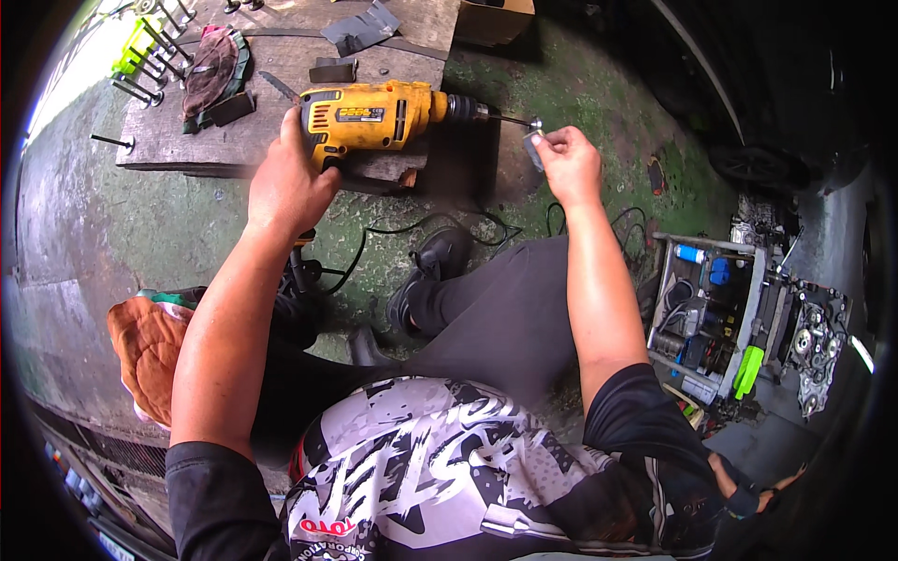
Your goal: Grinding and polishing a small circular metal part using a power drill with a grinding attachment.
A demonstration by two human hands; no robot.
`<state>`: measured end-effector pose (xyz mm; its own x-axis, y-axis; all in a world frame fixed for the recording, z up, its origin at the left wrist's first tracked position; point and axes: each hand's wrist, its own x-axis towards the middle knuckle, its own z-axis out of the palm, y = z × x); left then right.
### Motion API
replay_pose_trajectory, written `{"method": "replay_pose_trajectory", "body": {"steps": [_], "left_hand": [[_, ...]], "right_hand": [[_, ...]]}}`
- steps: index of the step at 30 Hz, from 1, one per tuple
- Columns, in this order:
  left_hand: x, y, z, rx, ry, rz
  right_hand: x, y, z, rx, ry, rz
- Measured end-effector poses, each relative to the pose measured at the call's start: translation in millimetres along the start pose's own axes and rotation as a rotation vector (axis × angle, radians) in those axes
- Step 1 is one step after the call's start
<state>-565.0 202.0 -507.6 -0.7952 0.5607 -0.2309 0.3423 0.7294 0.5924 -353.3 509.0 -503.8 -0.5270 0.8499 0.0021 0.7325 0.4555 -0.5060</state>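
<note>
My left hand (304, 173) is wrapped round the grip of a yellow corded drill (374, 117), held level over the front of a wooden workbench (206, 154). A thin metal valve stem (513, 120) with a small disc head sticks out rightward from the drill's chuck. My right hand (571, 164) pinches a small grey strip (533, 150) against that head. On the bench behind the drill lie dark grey sheets (360, 28), a thin blade (275, 85) and a stained cloth (208, 70). Several similar valves (154, 75) stand upright at the left.
A black cord (398, 231) winds over the green floor near my shoes (440, 252). An orange cloth (145, 355) lies left. At right are a bin of tools (659, 318), metal engine parts (809, 346), a dark wheel (748, 164) and another person's arm (725, 477). A cardboard box (496, 19) stands behind.
</note>
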Motion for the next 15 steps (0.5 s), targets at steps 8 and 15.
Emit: {"method": "replay_pose_trajectory", "body": {"steps": [8,15], "left_hand": [[1,3,0,0.004,-0.008,-0.008],[0,3,-2,0.007,-0.014,-0.023]], "right_hand": [[-3,-25,4,-0.231,0.039,0.029],[-3,-29,5,-0.233,0.040,0.044]]}}
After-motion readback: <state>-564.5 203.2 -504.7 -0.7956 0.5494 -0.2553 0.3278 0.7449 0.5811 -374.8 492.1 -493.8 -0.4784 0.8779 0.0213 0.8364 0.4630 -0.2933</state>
